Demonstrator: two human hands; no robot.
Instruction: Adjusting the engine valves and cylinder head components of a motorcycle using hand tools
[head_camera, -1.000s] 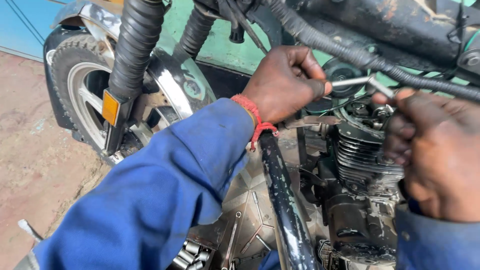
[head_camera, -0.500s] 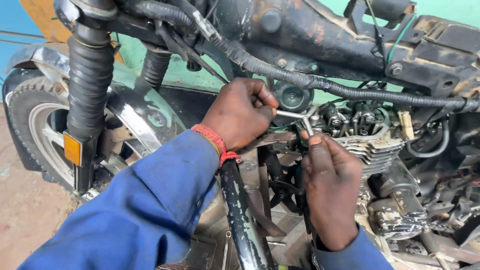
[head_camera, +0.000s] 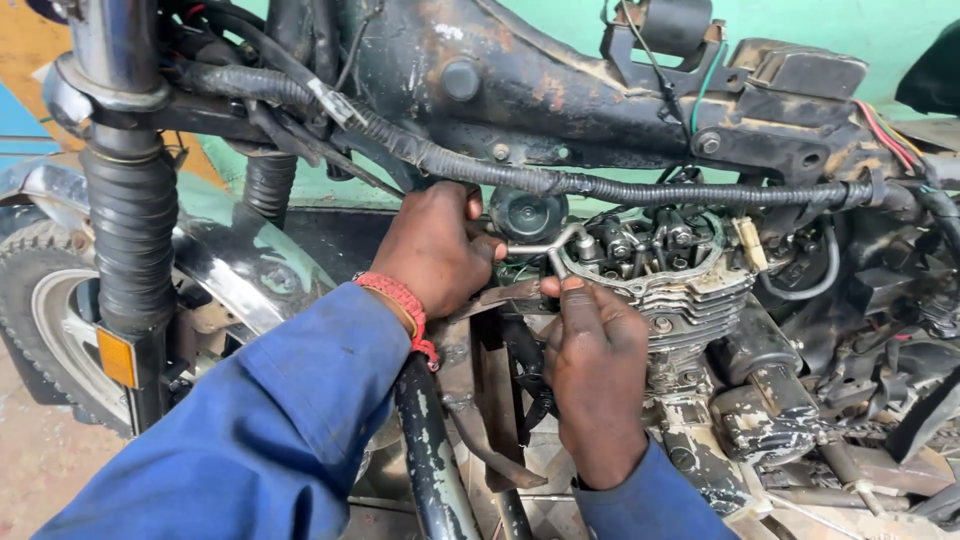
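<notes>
Since half a second ago the view has been drawn closer and swung right, so that more of the open cylinder head (head_camera: 655, 262) is seen, while both hands are kept at the same spot. A slim metal T-shaped wrench (head_camera: 545, 250) is held at the front left edge of that head, just under the black corrugated cable sleeve (head_camera: 560, 185). The left hand (head_camera: 432, 250) is curled shut around the wrench's crossbar, seemingly to turn it, and the right hand (head_camera: 590, 360) is closed below it, thumb pressed up against the shaft, seemingly to steady the tip; what the tip sits on is hidden. A red braided band (head_camera: 400, 300) is worn at the left wrist above a blue sleeve (head_camera: 270, 430). Further out, a ribbed black fork boot (head_camera: 130, 240) and an orange rectangular reflector (head_camera: 116, 356) are seen beside the front wheel (head_camera: 40, 300). No packages or labels can be made out; a green wall (head_camera: 900, 35) is seen behind.
</notes>
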